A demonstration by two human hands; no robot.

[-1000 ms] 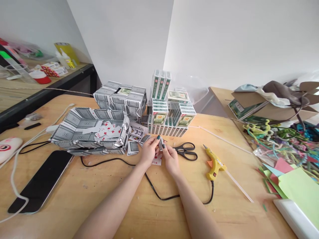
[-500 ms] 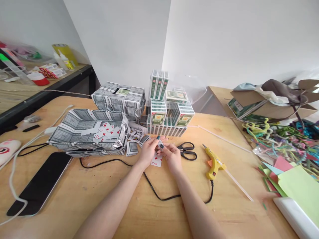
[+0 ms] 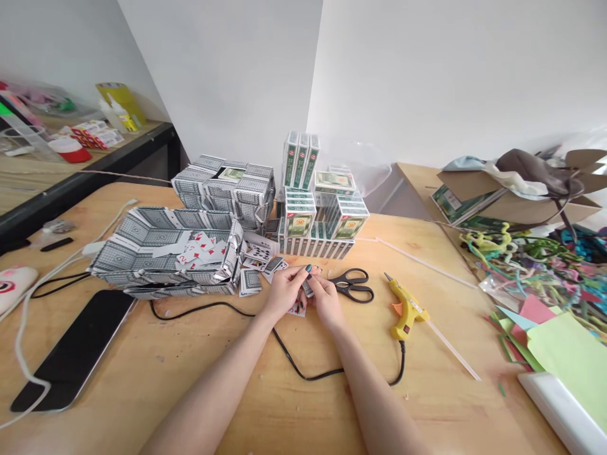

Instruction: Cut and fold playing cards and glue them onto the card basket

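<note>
Between my left hand (image 3: 287, 292) and my right hand (image 3: 326, 298) is a small patterned playing card (image 3: 307, 289), pinched by the fingers of both and mostly covered by them. Beneath the hands a red-suited playing card (image 3: 298, 310) lies face up on the table, partly hidden. Black-handled scissors (image 3: 353, 284) rest just right of my right hand. To the left of my left hand, loose playing cards (image 3: 250, 282) lie in a scatter. Beyond them stands an open box built from playing cards (image 3: 123, 272), with card pieces inside.
Stacked green card packs (image 3: 301, 224) and a second card-built box (image 3: 256, 186) stand behind. A yellow glue gun (image 3: 404, 309) lies right, its black cord (image 3: 308, 379) running under my forearms. A phone (image 3: 71, 354) lies left; pipe cleaners (image 3: 535, 265) and coloured paper (image 3: 564, 347) sit far right.
My fingers have shifted on the small card, the left thumb and fingertips moving closer over it. The hands now cover more of the red-suited card below.
</note>
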